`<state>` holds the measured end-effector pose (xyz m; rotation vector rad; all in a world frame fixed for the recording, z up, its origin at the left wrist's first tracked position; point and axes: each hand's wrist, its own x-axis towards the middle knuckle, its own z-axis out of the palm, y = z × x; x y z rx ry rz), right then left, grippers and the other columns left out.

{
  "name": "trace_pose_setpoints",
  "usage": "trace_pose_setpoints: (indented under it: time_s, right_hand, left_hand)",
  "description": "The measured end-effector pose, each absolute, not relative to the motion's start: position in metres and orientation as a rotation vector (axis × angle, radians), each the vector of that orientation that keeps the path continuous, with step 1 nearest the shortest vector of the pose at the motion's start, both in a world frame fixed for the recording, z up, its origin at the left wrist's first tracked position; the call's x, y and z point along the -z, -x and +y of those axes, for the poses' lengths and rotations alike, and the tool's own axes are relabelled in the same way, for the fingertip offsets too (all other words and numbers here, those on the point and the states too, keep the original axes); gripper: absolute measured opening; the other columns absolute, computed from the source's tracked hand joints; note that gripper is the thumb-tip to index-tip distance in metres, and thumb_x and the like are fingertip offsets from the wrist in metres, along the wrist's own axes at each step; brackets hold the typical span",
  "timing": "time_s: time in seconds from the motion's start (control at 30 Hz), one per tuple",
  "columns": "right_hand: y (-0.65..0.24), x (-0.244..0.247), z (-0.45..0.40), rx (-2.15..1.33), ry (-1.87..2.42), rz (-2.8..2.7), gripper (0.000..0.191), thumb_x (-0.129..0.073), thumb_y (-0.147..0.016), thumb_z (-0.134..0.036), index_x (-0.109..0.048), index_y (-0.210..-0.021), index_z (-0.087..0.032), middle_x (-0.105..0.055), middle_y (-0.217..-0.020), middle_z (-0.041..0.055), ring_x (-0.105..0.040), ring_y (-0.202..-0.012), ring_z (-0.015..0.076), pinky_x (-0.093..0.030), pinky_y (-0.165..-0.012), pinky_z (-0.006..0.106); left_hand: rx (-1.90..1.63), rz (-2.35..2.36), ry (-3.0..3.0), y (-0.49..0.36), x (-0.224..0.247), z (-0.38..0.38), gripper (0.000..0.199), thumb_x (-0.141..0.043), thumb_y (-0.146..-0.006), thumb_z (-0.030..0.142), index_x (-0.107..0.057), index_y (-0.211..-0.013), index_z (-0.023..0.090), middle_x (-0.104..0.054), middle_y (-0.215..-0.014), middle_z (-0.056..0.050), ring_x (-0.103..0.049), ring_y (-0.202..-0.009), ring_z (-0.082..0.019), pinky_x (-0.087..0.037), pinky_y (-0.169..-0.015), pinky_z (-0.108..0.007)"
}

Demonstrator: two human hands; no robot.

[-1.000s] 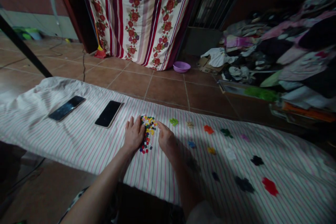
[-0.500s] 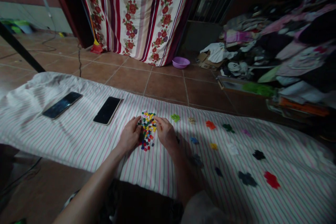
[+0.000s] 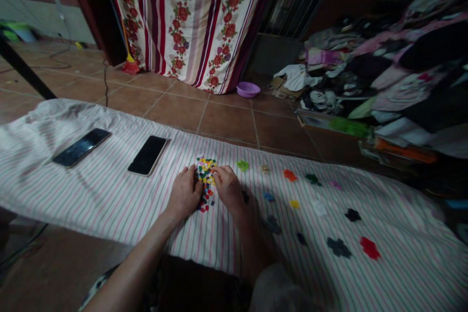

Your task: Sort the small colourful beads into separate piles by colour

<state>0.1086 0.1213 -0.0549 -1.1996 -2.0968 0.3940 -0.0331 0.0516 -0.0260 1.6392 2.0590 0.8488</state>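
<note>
A mixed pile of small coloured pieces [image 3: 207,180], like beads or tiny blocks, lies on the striped cloth [image 3: 120,209]. My left hand [image 3: 184,192] rests along the pile's left side, fingers apart and partly over the pieces. At the pile's right edge is my right hand [image 3: 228,186], its thumb and fingertips pinched together; what is between them is too small to make out. Sorted by colour, little heaps lie to the right: light green [image 3: 243,165], beige [image 3: 264,169], orange [image 3: 290,175], yellow [image 3: 294,204], blue [image 3: 268,197] and red [image 3: 370,248].
Two phones lie left of the pile, one nearer [image 3: 148,155] and one farther left [image 3: 82,147]. More heaps, dark green [image 3: 313,179], white [image 3: 319,207], black [image 3: 353,215] and dark grey [image 3: 338,247], sit farther right. Beyond the cloth, a purple basin [image 3: 248,89] stands on the tiled floor.
My left hand has shifted slightly right, further over the pile's edge. The right hand's fingertips have drawn together at the pile. The view has turned a little to the right.
</note>
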Motion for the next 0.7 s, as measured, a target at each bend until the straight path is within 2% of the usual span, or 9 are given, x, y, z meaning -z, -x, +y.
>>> trace_pose_setpoints:
  time_s: [0.23, 0.47, 0.7]
  right_hand:
    - [-0.102, 0.051, 0.120, -0.381, 1.265, -2.107, 0.024, -0.047, -0.086, -0.015, -0.068, -0.099, -0.018, -0.063, -0.089, 0.0070, -0.060, -0.084, 0.0175, -0.046, -0.080, 0.026]
    - [-0.099, 0.048, 0.119, -0.374, 1.306, -2.072, 0.017, -0.049, -0.085, -0.015, -0.066, -0.086, -0.019, -0.062, -0.084, 0.0047, -0.060, -0.077, 0.0162, -0.046, -0.074, 0.025]
    - [-0.099, 0.047, 0.117, -0.396, 1.242, -1.993, 0.014, -0.050, -0.084, -0.019, -0.064, -0.083, -0.020, -0.066, -0.083, 0.0042, -0.061, -0.079, 0.0168, -0.046, -0.077, 0.026]
  left_hand:
    - [-0.845, 2.073, -1.674, 0.029, 0.031, 0.051, 0.054, -0.044, -0.082, 0.027, -0.044, -0.132, 0.010, -0.054, -0.133, -0.015, -0.041, -0.133, -0.027, -0.033, -0.111, -0.045]
    - [-0.888, 2.045, -1.692, 0.029, 0.036, 0.050, 0.052, -0.044, -0.083, 0.030, -0.043, -0.131, 0.009, -0.054, -0.132, -0.017, -0.045, -0.128, -0.026, -0.035, -0.108, -0.047]
    - [-0.924, 2.001, -1.693, 0.033, 0.036, 0.049, 0.054, -0.046, -0.082, 0.029, -0.042, -0.132, 0.011, -0.054, -0.132, -0.016, -0.048, -0.126, -0.024, -0.036, -0.108, -0.046]
